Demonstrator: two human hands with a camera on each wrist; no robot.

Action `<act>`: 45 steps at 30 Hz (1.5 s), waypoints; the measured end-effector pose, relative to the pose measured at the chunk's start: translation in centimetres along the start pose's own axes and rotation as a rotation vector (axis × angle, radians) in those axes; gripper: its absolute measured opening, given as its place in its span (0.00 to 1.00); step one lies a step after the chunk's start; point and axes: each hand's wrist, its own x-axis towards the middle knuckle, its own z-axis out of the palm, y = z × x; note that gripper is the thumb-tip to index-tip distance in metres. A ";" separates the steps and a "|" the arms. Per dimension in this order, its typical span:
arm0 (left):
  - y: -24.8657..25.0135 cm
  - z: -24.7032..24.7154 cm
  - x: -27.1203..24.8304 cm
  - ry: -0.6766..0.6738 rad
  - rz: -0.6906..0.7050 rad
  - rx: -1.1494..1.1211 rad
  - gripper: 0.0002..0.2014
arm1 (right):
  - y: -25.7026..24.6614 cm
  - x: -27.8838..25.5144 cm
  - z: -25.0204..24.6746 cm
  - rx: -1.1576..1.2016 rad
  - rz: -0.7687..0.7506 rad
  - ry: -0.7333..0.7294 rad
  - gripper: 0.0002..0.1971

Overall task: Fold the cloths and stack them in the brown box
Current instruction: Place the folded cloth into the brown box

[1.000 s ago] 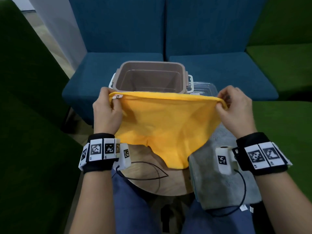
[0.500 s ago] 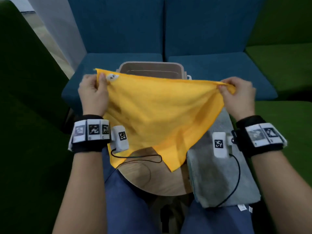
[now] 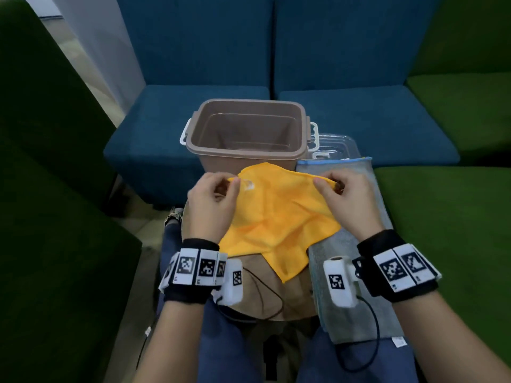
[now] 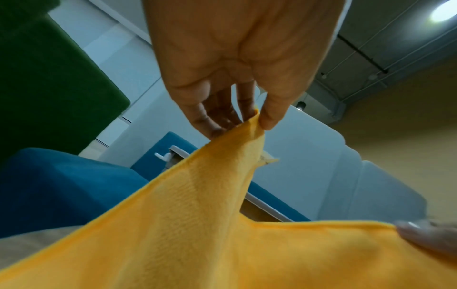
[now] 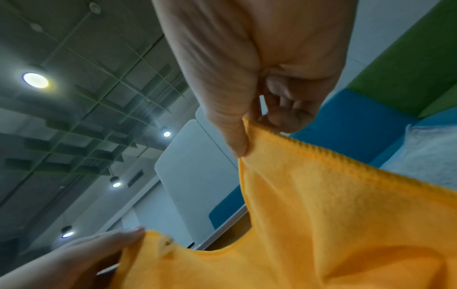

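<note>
Two blue upholstered seats [image 3: 193, 78] stand side by side straight ahead, their backs rising behind. Green seating [image 3: 456, 217] flanks them on the right, and a dark green one [image 3: 41, 189] fills the left. A pale strip of floor [image 3: 83, 64] shows at upper left. Overhead, round ceiling lights [image 5: 35, 80] glow against what looks like an open grid ceiling [image 5: 99, 58].

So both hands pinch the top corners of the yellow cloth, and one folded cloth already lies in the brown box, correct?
Not quite: the brown box holds no cloth, as the head view shows. The rest stands: the left hand and right hand pinch the yellow cloth at its top corners.
</note>
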 end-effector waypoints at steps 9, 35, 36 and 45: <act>3.5 2.1 -2.5 -0.052 -0.040 -0.143 0.03 | -3.1 -2.4 1.8 0.146 -0.054 -0.089 0.07; 4.5 2.9 -4.8 -0.113 0.076 -0.173 0.03 | -4.8 -3.9 1.2 0.243 0.057 -0.076 0.04; 4.6 2.9 -4.9 -0.109 0.077 -0.185 0.03 | -4.9 -4.0 1.1 0.247 0.053 -0.077 0.04; 4.5 3.3 -5.2 -0.034 0.153 -0.158 0.02 | -5.0 -4.1 0.8 0.267 0.043 -0.087 0.04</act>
